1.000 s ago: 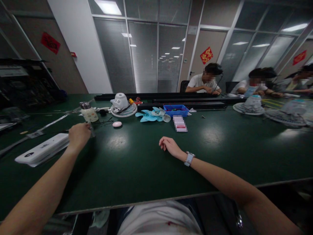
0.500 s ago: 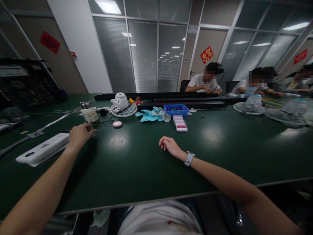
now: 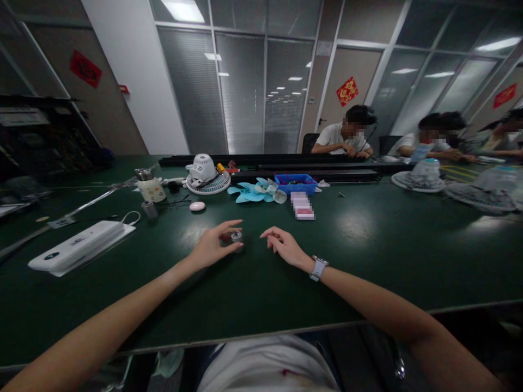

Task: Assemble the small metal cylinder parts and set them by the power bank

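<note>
Near the middle of the table, my left hand has thumb and fingers around a small silver metal cylinder, with the index finger stretched out above it. A little to the right, my right hand hovers low with a watch on its wrist. Its fingers are loosely bent and apart, and nothing shows in them. A second small metal cylinder stands farther left, by a patterned bottle. A pink oval object lies beyond my left hand.
A white power-bank-like case lies at left on the green table. Farther back are a white fan housing, blue fan blades, a blue tray of small parts and a pink-white stack. People sit across the table.
My left hand has moved right from beside the bottle to the table's middle, bringing a metal cylinder. The other cylinder now shows where it was. My right hand's fingers have straightened slightly.
</note>
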A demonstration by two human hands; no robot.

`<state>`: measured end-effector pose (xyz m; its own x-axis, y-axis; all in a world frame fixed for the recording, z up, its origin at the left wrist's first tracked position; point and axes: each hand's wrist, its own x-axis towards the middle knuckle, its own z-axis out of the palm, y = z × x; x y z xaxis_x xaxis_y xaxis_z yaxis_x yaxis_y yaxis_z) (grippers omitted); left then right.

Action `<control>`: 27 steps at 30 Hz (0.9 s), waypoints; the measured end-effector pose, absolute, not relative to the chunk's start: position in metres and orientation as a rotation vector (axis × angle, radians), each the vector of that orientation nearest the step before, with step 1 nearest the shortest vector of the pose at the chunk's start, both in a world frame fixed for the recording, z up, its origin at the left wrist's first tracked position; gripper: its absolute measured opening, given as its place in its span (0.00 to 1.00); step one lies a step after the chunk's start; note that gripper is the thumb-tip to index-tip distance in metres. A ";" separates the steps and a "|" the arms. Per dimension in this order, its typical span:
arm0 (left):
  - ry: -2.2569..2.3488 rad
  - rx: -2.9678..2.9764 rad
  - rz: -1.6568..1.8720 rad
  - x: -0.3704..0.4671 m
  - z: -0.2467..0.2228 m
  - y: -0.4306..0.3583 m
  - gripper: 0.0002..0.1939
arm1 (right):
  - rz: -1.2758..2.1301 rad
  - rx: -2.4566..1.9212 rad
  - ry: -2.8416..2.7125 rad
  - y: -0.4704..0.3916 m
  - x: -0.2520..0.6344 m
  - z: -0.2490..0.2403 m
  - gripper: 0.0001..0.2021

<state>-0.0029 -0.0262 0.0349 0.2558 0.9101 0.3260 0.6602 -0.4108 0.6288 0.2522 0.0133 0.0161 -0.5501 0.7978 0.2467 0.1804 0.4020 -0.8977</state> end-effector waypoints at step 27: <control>1.437 2.145 1.082 0.026 0.023 -0.042 0.33 | 0.807 -0.864 -2.182 0.004 0.253 0.028 0.11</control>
<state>0.0264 -0.0423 0.0230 0.1980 0.8935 0.4031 0.6343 -0.4303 0.6423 0.2533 0.0038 0.0278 -0.5729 0.7473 0.3368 0.3483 0.5939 -0.7253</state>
